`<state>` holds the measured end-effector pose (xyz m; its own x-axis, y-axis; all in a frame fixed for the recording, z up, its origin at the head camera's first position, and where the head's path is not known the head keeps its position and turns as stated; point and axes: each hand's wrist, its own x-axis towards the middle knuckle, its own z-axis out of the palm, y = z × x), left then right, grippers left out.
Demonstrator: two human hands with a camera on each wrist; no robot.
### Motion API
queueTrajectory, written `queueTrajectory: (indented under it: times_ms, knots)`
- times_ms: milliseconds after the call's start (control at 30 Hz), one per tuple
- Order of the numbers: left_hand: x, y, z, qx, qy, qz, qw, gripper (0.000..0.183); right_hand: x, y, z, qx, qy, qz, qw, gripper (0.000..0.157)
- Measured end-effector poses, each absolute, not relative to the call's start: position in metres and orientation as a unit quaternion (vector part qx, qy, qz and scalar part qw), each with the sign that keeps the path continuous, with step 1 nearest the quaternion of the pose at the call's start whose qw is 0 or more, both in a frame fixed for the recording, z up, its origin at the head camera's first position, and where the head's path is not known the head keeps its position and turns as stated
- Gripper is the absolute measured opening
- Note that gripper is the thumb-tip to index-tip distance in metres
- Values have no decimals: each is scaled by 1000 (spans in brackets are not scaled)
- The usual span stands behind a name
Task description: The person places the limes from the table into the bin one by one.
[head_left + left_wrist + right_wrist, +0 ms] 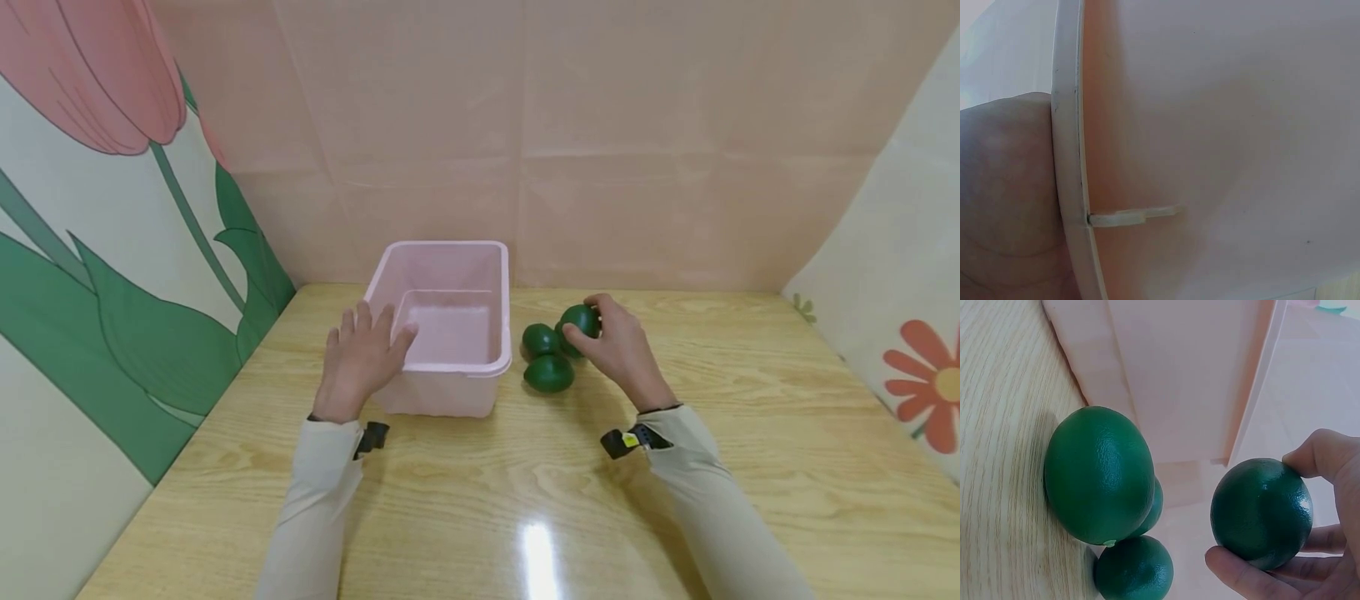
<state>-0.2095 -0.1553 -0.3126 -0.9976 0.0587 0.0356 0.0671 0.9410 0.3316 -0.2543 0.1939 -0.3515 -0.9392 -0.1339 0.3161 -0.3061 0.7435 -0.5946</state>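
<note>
My right hand [621,348] pinches a glossy dark green lime [1262,512] between thumb and fingers. In the right wrist view this lime is raised off the table, apart from the others. Three more limes sit close together on the tabletop: a near one [549,374], one [540,340] behind it, and a third partly hidden under the held lime in the head view. A pale pink plastic bin [441,392] stands to their left, with nothing visible inside. Over its left front corner lies my left hand [362,354], fingers spread, against the bin's rim [1069,156].
The wood-grain table [465,492] reaches back to a pinkish wall covering [600,167]. A tulip-printed panel [150,275] borders the left side, and a flower-printed one [900,275] borders the right.
</note>
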Motion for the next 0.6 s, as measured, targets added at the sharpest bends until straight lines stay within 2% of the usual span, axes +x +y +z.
queueTrajectory:
  times_ms: [600]
  knots:
    - [-210,-155,-312,-31,-985,-167,9,71,-255,192,-352,125,-919,343,148,58]
